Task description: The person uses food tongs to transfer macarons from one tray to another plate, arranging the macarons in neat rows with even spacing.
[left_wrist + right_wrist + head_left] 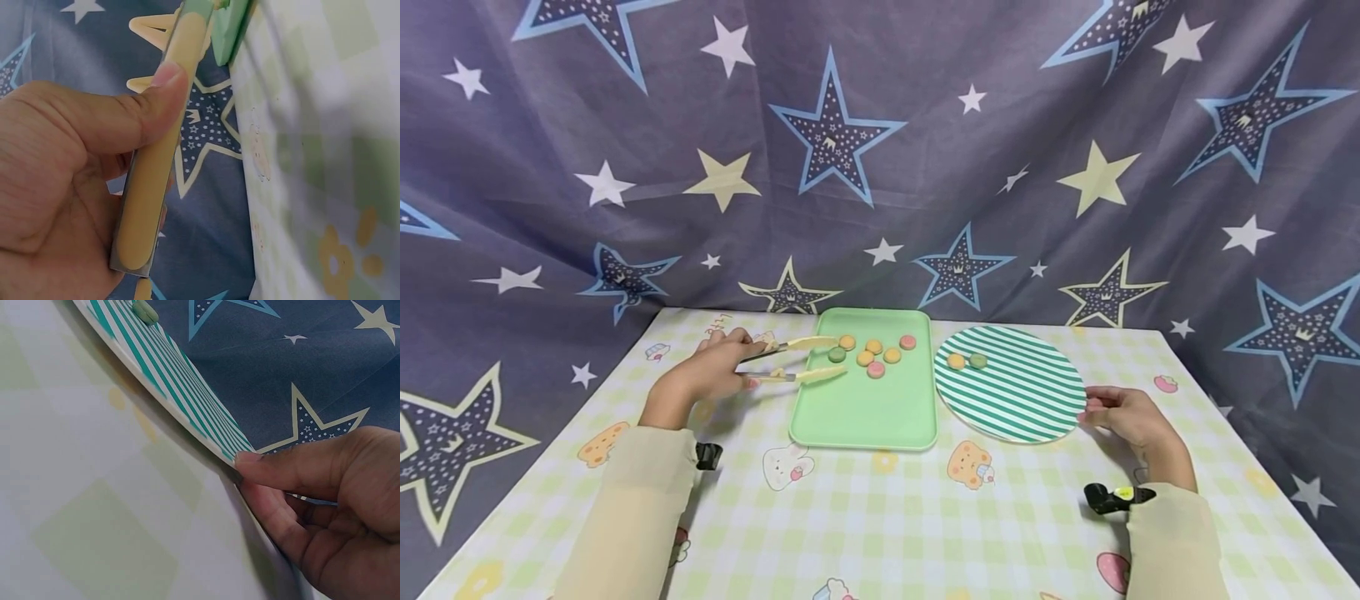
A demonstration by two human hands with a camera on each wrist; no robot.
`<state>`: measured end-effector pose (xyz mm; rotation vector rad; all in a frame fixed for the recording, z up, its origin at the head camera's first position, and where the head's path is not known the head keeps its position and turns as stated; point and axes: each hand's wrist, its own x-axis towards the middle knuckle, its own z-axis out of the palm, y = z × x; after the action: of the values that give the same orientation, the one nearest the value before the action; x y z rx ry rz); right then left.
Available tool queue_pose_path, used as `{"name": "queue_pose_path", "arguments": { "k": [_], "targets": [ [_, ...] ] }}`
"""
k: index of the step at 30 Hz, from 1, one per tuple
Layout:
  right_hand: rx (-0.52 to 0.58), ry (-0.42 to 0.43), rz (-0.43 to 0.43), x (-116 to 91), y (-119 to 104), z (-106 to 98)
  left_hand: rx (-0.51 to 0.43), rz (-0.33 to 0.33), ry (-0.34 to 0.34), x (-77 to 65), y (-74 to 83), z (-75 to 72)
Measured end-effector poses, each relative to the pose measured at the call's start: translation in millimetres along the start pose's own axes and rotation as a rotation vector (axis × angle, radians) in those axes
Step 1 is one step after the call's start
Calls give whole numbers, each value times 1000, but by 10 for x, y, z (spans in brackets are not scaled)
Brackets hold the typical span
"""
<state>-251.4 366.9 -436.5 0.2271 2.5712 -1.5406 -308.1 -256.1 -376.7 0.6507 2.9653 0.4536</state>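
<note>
My left hand (711,367) grips a pair of yellow-and-metal tongs (814,342), thumb laid along one arm in the left wrist view. The tongs' tips are spread apart above the left side of a light green tray (865,417), with nothing between them that I can make out. Grouped in the tray's far half are several small macarons: yellow (892,356), pink (907,342) and green (837,355). On the right, my right hand (1131,417) pinches the near-right rim of a round green-and-white striped plate (1015,400). That plate carries one yellow macaron (956,361) and one green macaron (978,361).
A checked tablecloth (880,525) with cartoon prints covers the table. Tray and plate lie side by side, nearly touching. Behind the table's far edge hangs a dark curtain (880,233) with stars. Each wrist wears a black device (1108,498).
</note>
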Motion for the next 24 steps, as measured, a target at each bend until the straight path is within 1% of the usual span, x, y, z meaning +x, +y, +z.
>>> {"name": "queue_pose_path", "arguments": {
  "k": [5, 10, 17, 24],
  "targets": [
    [9, 2, -2, -3, 7, 1, 1, -8, -20, 57, -39, 7],
    [13, 1, -4, -3, -2, -1, 23, -5, -17, 87, -73, 29],
    [4, 1, 2, 5, -4, -10, 89, 40, 10, 84, -68, 55],
    [-5, 7, 5, 14, 18, -3, 155, 74, 13, 63, -44, 60]
  ]
}}
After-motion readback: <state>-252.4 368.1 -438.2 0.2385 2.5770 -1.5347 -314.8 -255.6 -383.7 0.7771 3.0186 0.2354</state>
